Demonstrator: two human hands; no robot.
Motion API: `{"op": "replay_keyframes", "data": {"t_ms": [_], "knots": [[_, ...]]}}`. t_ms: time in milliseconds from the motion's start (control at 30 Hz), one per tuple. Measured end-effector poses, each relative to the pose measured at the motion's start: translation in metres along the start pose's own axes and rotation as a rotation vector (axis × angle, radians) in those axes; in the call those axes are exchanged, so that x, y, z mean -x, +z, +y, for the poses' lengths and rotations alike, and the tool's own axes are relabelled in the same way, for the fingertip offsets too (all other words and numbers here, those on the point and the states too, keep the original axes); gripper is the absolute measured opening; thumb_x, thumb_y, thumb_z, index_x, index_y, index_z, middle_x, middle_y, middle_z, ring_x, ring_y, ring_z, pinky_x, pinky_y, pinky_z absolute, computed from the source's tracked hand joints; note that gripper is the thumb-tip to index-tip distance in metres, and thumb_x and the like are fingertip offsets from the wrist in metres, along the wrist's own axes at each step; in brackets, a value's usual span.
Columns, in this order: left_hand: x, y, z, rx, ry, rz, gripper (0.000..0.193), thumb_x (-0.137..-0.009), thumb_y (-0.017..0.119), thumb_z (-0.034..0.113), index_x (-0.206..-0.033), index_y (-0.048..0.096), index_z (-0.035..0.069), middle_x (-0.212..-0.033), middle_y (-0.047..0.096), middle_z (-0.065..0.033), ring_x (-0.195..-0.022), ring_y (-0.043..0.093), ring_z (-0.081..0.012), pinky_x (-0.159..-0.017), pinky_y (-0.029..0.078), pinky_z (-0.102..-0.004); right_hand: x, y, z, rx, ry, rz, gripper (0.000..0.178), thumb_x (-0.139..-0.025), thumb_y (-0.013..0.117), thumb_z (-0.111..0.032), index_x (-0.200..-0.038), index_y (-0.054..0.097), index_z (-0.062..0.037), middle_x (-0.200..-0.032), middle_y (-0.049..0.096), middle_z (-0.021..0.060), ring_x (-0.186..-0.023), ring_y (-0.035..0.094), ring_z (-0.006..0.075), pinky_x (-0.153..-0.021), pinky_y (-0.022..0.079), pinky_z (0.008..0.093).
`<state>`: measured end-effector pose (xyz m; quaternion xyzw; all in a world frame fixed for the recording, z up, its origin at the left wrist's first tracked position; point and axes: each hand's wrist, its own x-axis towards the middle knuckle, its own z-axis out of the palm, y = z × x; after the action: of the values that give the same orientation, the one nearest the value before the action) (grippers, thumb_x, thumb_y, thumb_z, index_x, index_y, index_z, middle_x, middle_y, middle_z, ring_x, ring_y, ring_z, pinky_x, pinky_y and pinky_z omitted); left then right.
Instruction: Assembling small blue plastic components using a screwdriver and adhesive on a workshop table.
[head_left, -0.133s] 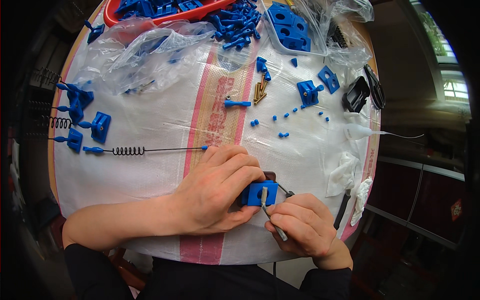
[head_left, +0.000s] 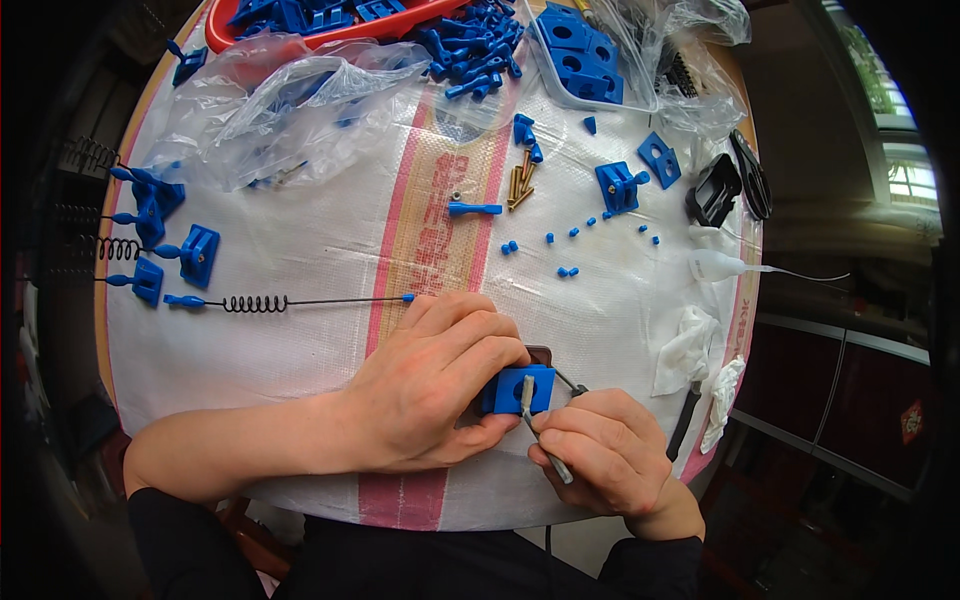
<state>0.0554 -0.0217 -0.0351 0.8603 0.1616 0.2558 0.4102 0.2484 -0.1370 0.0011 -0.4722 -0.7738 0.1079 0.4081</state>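
My left hand (head_left: 435,375) is closed around a blue plastic part (head_left: 510,388) near the table's front edge. A round hole shows in its square face. In my right hand (head_left: 605,450) a bent grey rod (head_left: 562,468) is pinched between thumb and fingers. The rod's upper end lies across the face of the blue part, over the hole. Behind the part a dark brown object (head_left: 540,354) peeks out, mostly hidden. A thin black cable (head_left: 566,379) runs from there toward my right fingers. My left fingertips touch or nearly touch the blue tip of a coiled black spring wire (head_left: 340,300).
Several small blue plugs (head_left: 550,238) and brass screws (head_left: 521,182) lie beyond my hands. A red basin (head_left: 330,42), a plastic bag (head_left: 290,100) and a clear box (head_left: 640,98) fill the far side. Assembled blue pieces (head_left: 200,255) sit left; a white squeeze bottle (head_left: 712,265) lies right.
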Motion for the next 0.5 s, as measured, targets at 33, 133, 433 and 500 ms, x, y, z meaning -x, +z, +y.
{"op": "replay_keyframes", "data": {"t_ms": [33, 133, 433, 500], "knots": [[0.0002, -0.0003, -0.0001, -0.001, 0.000, -0.002, 0.053, -0.066, 0.085, 0.012, -0.113, 0.062, 0.006, -0.115, 0.064, -0.0107, -0.113, 0.059, -0.0335, -0.095, 0.046, -0.0446, -0.0003, 0.0001, 0.0002, 0.001, -0.003, -0.002, 0.027, -0.070, 0.082, 0.002, -0.095, 0.071, 0.0005, -0.088, 0.072, 0.0103, -0.073, 0.070, 0.0231, -0.057, 0.054, 0.0298], [0.0000, -0.0009, -0.0008, 0.005, 0.001, -0.005, 0.053, -0.066, 0.085, 0.012, -0.113, 0.063, 0.005, -0.115, 0.064, -0.0108, -0.113, 0.059, -0.0336, -0.095, 0.046, -0.0445, -0.0003, 0.0015, 0.0007, 0.000, -0.006, -0.004, 0.026, -0.070, 0.082, 0.002, -0.094, 0.071, 0.0005, -0.087, 0.072, 0.0105, -0.073, 0.070, 0.0229, -0.057, 0.053, 0.0298], [-0.0002, -0.0014, 0.0000, 0.002, -0.010, -0.001, 0.050, -0.067, 0.084, 0.012, -0.112, 0.063, 0.006, -0.114, 0.064, -0.0109, -0.113, 0.059, -0.0333, -0.095, 0.045, -0.0443, -0.0014, 0.0028, 0.0025, -0.017, -0.015, -0.021, 0.028, -0.070, 0.083, 0.000, -0.095, 0.072, 0.0012, -0.087, 0.072, 0.0103, -0.073, 0.070, 0.0229, -0.057, 0.054, 0.0297], [0.0000, -0.0010, -0.0002, 0.003, -0.009, 0.001, 0.050, -0.067, 0.083, 0.011, -0.112, 0.063, 0.006, -0.114, 0.064, -0.0108, -0.112, 0.059, -0.0333, -0.095, 0.045, -0.0441, -0.0021, 0.0031, 0.0024, -0.014, -0.018, -0.026, 0.028, -0.070, 0.083, 0.000, -0.096, 0.071, 0.0012, -0.087, 0.072, 0.0103, -0.073, 0.070, 0.0229, -0.057, 0.054, 0.0298]]}}
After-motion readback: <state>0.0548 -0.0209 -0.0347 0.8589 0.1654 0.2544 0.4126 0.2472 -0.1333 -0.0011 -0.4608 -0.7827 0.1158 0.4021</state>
